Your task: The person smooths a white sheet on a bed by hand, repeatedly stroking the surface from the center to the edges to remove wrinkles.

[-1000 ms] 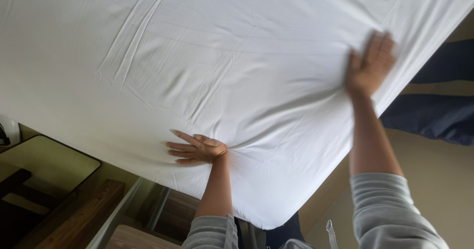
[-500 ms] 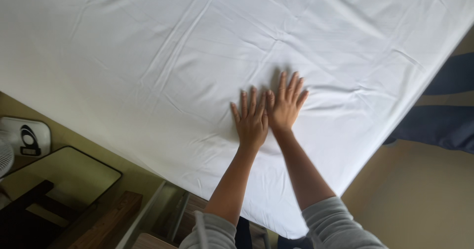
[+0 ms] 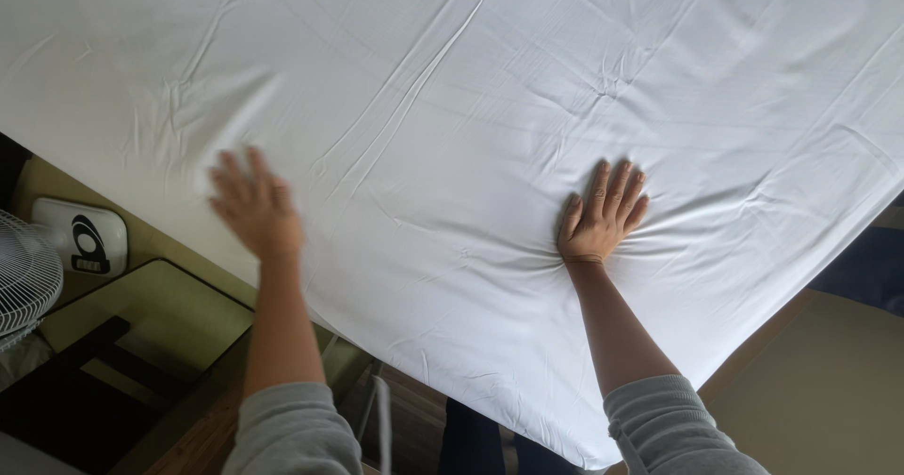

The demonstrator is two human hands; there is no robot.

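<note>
Two hands flat on the sheet (image 3: 452, 108), which fills the upper frame over the bed. We want firm palms and outward strokes to chase those creases. Right hand (image 3: 601, 216) presses at centre, fingers spread, holding nothing; left hand (image 3: 252, 204), blurred at left, open too, skimming the cloth.

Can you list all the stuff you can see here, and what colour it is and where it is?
Bed sheet: one, white, creased, covering most of the view.
Fan: one, white, left edge, partly cut off.
Small device: one, white with a dark mark, beside the fan.
Glass-topped table: one, greenish, lower left.
Left hand: blurred, open, over the sheet; grey sleeve.
Right hand: flat, pressing the sheet; grey sleeve.
</note>
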